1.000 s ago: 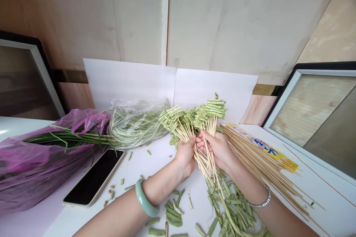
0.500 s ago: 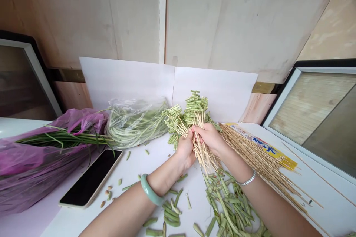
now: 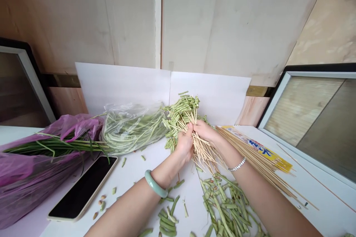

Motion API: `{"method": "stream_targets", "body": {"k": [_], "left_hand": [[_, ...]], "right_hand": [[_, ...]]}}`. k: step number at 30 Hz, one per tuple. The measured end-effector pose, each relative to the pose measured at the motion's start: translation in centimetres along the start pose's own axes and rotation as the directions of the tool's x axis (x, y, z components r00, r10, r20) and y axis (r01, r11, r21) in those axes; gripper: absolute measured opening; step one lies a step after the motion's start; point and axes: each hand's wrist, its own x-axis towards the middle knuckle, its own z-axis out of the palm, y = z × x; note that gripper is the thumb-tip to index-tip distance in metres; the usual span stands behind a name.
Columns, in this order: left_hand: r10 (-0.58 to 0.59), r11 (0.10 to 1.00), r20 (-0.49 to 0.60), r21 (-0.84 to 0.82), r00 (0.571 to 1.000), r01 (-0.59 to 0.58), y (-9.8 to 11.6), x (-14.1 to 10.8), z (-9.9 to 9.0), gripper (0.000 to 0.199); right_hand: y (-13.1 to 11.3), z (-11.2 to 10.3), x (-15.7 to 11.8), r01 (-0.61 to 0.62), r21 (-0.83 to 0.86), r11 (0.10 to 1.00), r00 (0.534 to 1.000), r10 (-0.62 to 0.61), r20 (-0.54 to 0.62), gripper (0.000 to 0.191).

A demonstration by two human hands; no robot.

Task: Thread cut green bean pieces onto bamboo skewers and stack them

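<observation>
In the middle of the view, my left hand [image 3: 185, 143] and my right hand [image 3: 205, 132] are side by side, closed around a bundle of thin wooden skewers [image 3: 203, 153]. Cut green bean pieces [image 3: 185, 105] are threaded on the far ends of the skewers, above my hands. The bare skewer ends fan out below, toward me. My left wrist wears a green bangle, my right wrist a silver bracelet. My palms and some fingertips are hidden.
Loose bean pieces [image 3: 230, 207] lie below my hands. Unused skewers [image 3: 258, 161] lie on a yellow packet [image 3: 283, 163] at right. At left are a phone [image 3: 83, 187], a clear bag of long beans [image 3: 133, 129] and purple bags [image 3: 33, 181].
The bean-covered ends have tilted left and bunched together, and the bare skewer ends have spread to the right. Both hands still grip the bundle. The whole view has shifted slightly.
</observation>
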Motion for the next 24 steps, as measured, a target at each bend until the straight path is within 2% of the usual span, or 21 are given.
{"method": "stream_targets", "body": {"k": [5,8,14,19,24], "left_hand": [[0.012,1.0,0.113,0.019,0.993,-0.015,-0.1,0.8,0.0,0.041],[-0.004,0.999,0.179,0.038,0.984,-0.003,0.3,1.5,-0.3,0.042],[-0.022,0.998,0.278,0.068,0.96,0.004,0.6,2.4,-0.9,0.041],[0.005,0.998,0.262,0.061,0.965,-0.022,0.4,2.7,-0.3,0.037],[-0.004,0.997,0.2,0.077,0.98,-0.012,1.9,2.7,1.0,0.025]], "right_hand": [[-0.6,-0.3,-0.7,-0.08,0.149,0.986,0.99,0.061,0.13,0.029],[-1.2,-0.7,-0.7,-0.132,0.218,0.967,0.978,0.09,0.191,0.029],[-2.0,-1.6,-0.1,-0.304,0.244,0.921,0.922,0.221,0.317,0.039],[-3.3,-2.1,0.2,-0.35,0.208,0.913,0.896,0.262,0.358,0.06],[-4.6,-2.5,0.1,-0.272,0.211,0.939,0.908,0.178,0.38,0.053]]}}
